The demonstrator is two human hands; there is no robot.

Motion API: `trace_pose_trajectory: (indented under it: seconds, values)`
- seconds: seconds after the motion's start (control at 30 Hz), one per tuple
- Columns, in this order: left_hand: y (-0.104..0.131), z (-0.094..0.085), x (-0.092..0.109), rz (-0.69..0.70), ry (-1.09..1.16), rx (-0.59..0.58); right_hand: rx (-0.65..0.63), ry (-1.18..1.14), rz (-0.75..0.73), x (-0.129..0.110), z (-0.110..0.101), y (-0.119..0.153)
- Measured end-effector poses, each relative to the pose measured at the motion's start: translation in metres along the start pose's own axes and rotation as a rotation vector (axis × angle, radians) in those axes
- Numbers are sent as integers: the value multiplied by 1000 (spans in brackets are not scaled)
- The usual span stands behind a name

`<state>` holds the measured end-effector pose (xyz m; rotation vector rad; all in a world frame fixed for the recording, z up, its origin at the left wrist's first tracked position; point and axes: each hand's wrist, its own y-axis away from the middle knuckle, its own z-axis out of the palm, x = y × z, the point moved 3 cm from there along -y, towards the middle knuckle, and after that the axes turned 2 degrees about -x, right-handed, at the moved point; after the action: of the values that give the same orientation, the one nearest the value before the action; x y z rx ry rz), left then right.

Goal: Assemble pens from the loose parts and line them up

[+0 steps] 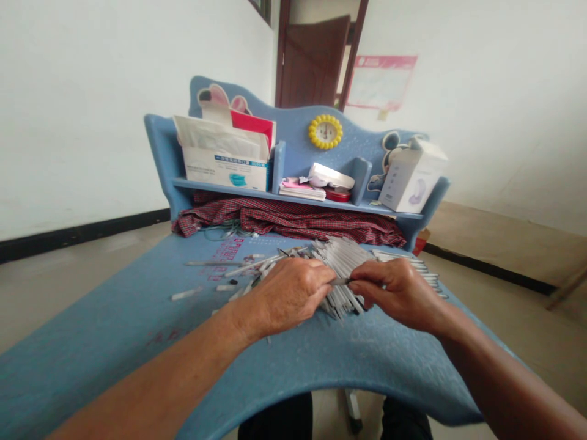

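Observation:
Between my two hands is a slim grey pen (340,282) with a dark end, held level over the desk. My left hand (296,290) is closed round one end of it, and most of that end is hidden in the fingers. The thumb and fingers of my right hand (397,290) pinch the dark end. Beneath and behind the hands lies a heap of thin whitish pen tubes (342,253). More pens (428,278) lie side by side beyond my right hand. Loose white tubes (250,267) are scattered past my left hand.
A short white piece (183,294) and a small black cap (233,282) lie on the blue desk (137,330). Checked cloth (298,221) is bunched under the shelf. On the shelf stand a mask box (224,168), a yellow clock (325,132) and a white carton (413,177).

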<state>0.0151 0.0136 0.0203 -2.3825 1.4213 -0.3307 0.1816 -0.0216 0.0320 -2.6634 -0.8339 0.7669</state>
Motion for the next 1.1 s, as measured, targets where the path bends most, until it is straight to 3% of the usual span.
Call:
trace_pose_trajectory:
  seconds: [0.2,0.33,0.57,0.73,0.93,1.1]
  values:
    - [1,1,0,3,-60,23,-121,-174,162,9,7,0]
    - [2,1,0,0,-76,31,-55,-256,161,10,6,1]
    - [2,2,-1,-8,-96,27,-35,-23,106,4,6,-1]
    - [2,1,-1,-15,-94,23,-18,-97,142,7,6,-1]
    - [3,2,-2,-15,-108,24,-67,-32,113,5,7,-2]
    - [3,4,-3,-27,-93,16,30,-63,131,6,8,0]
